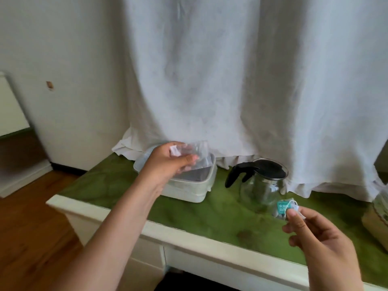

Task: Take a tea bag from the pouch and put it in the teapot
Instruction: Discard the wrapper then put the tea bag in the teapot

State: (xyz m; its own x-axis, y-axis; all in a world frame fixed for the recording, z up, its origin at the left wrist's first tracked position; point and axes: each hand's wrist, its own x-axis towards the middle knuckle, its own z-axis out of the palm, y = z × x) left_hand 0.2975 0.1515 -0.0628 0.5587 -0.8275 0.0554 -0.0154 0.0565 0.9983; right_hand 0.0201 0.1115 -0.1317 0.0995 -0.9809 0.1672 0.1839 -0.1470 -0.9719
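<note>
My left hand (pixel 168 162) holds a clear plastic pouch (pixel 196 153) above a white plastic box (pixel 195 190) on the green tabletop. My right hand (pixel 319 238), near the table's front edge, pinches a tea bag (pixel 283 208) with a teal tag and white string. The tea bag hangs just in front of and to the right of the glass teapot (pixel 260 190), which has a black lid and black handle. The lid sits on the teapot.
A white curtain (pixel 231 80) hangs behind the table and drapes onto its back edge. Another container (pixel 378 213) shows partly at the right edge. The green tabletop (pixel 210 217) has a cream rim; wooden floor lies to the left.
</note>
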